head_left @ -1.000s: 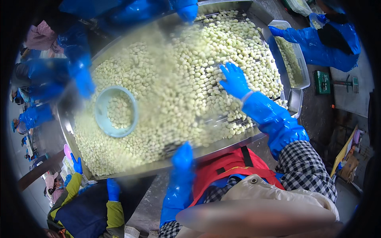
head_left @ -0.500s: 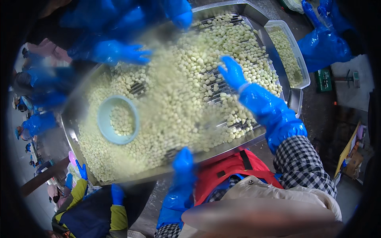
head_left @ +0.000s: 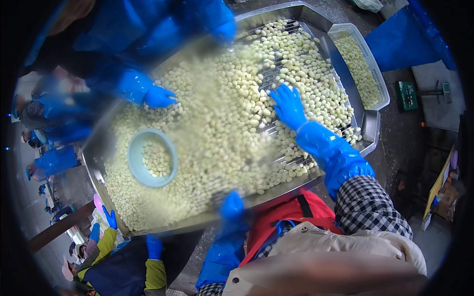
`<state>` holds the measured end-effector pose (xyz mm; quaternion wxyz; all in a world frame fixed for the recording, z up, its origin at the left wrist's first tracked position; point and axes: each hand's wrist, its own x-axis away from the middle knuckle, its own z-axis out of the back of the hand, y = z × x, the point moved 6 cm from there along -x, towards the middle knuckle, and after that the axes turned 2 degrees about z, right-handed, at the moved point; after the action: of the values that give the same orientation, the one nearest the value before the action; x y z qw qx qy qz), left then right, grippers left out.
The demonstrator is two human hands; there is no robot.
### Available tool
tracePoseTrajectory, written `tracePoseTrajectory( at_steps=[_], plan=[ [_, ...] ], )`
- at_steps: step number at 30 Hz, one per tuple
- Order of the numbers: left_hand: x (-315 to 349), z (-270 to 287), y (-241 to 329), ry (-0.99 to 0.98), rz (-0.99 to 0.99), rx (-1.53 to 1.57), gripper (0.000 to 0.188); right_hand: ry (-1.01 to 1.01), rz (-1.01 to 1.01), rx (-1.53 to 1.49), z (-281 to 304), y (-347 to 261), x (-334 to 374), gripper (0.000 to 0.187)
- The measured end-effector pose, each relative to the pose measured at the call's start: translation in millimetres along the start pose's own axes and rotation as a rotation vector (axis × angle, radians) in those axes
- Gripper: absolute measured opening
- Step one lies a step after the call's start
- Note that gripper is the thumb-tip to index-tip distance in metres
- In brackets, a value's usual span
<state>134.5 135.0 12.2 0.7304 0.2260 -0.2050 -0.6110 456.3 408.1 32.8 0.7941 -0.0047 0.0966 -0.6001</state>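
Pale greenish-white oval pieces, like shelled beans or nuts, cover a large metal sorting tray with a slotted bottom. My right hand, in a blue glove and sleeve, lies over them right of the middle. Its fingers are spread and touch the pieces beside a bared patch of slats. At the tray's near edge is my left hand, also blue-gloved; blur hides its fingers and whatever they may hold. A light-blue bowl, partly filled with the same pieces, sits among them on the left.
A white basket of pieces stands beyond the tray's right end. Across the tray, a co-worker's gloved hand rests by the pieces. Another person's gloved hand is at the near left edge. A scale stands far right.
My right hand has turned and flattened onto the pieces, its fingers now pointing more to the far side. The co-worker's hand across the tray has drawn in. Hands near the basket have left view.
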Motion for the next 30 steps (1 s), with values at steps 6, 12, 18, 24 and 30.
tracePoseTrajectory(
  at_steps=[6,12,18,24,30],
  plan=[
    [0.9,2.8,4.3,-0.031,0.031,0.008,0.018,-0.305,-0.101,-0.257,-1.8,-38.6,113.0,0.065],
    [-5.7,11.1,14.7,-0.059,0.026,-0.006,0.021,-0.536,0.030,-0.116,19.3,-61.3,150.9,0.071],
    [-4.7,8.4,14.6,-0.131,0.079,-0.025,0.023,-0.114,-0.235,-0.344,40.6,33.4,102.8,0.041],
    [-10.3,11.2,19.1,-0.139,0.035,-0.064,0.025,0.115,-0.389,-0.228,15.7,166.7,50.8,0.028],
    [-12.8,11.5,14.5,-0.309,0.084,-0.192,0.028,-0.128,-0.568,-0.179,2.7,181.8,35.0,0.025]
  ],
)
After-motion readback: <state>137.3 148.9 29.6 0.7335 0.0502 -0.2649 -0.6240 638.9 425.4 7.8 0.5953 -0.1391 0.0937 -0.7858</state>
